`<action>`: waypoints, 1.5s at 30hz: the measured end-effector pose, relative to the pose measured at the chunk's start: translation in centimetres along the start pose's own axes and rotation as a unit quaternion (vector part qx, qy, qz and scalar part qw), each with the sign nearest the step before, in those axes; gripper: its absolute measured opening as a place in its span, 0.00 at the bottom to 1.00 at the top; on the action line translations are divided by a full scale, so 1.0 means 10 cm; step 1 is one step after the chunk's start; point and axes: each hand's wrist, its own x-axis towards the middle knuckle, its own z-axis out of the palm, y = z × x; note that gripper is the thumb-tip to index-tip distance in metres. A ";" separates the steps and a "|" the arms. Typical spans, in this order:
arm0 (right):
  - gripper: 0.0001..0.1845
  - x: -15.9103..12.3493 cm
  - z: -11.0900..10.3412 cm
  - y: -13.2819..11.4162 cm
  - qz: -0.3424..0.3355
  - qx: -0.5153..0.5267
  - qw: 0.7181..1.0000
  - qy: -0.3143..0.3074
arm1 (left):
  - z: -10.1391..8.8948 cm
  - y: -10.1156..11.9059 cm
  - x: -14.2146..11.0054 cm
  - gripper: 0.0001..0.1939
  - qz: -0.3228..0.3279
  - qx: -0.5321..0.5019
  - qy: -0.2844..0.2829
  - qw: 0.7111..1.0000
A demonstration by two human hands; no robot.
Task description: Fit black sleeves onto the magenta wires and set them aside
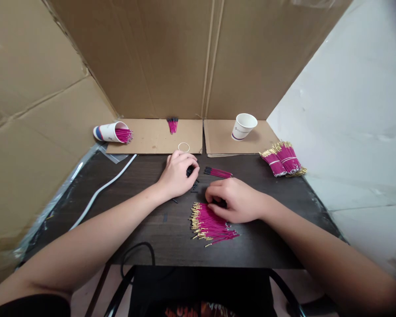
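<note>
My left hand (180, 174) is curled over a small heap of short black sleeves (194, 186), with thumb and forefinger nearly meeting. Whatever its fingertips pinch is hidden. Close by on the right, my right hand (236, 200) bends its fingers at the upper edge of a loose pile of magenta pins with gold ends (214, 224). Its fingertips are tucked out of sight, so I cannot see what they grip. Between and just beyond the hands lies a small row of magenta pins with black ends (218, 172).
At the back, a paper cup (110, 132) full of magenta pins lies tipped over. A thin ring (184, 147), a black-ended bunch (173, 125) and an upright white cup (243, 127) are on cardboard. Banded bundles (284, 159) lie right; a white cable (102, 189) runs left.
</note>
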 end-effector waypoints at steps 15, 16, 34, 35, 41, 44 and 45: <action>0.04 0.01 0.02 0.03 0.032 -0.076 0.996 0.031 | -0.03 0.00 0.03 0.06 0.009 -0.069 -0.017 0.997; 0.03 0.01 0.03 0.06 0.035 -0.083 0.994 0.062 | -0.03 -0.01 0.03 0.06 0.006 -0.069 -0.016 0.997; 0.05 0.09 0.10 0.41 0.032 -0.038 0.927 0.372 | -0.05 0.00 0.04 0.07 -0.011 -0.094 -0.006 0.995; 0.05 0.10 0.10 0.41 0.036 -0.036 0.925 0.378 | -0.05 0.00 0.04 0.07 -0.011 -0.095 -0.006 0.995; 0.06 0.10 0.13 0.40 0.043 -0.030 0.924 0.378 | -0.06 0.01 0.04 0.07 -0.010 -0.094 -0.010 0.995; 0.06 0.10 0.15 0.40 0.042 -0.027 0.926 0.375 | -0.06 0.01 0.03 0.08 -0.003 -0.097 -0.007 0.995; 0.06 0.10 0.15 0.40 0.044 -0.026 0.926 0.374 | -0.06 0.01 0.03 0.08 0.001 -0.098 -0.008 0.995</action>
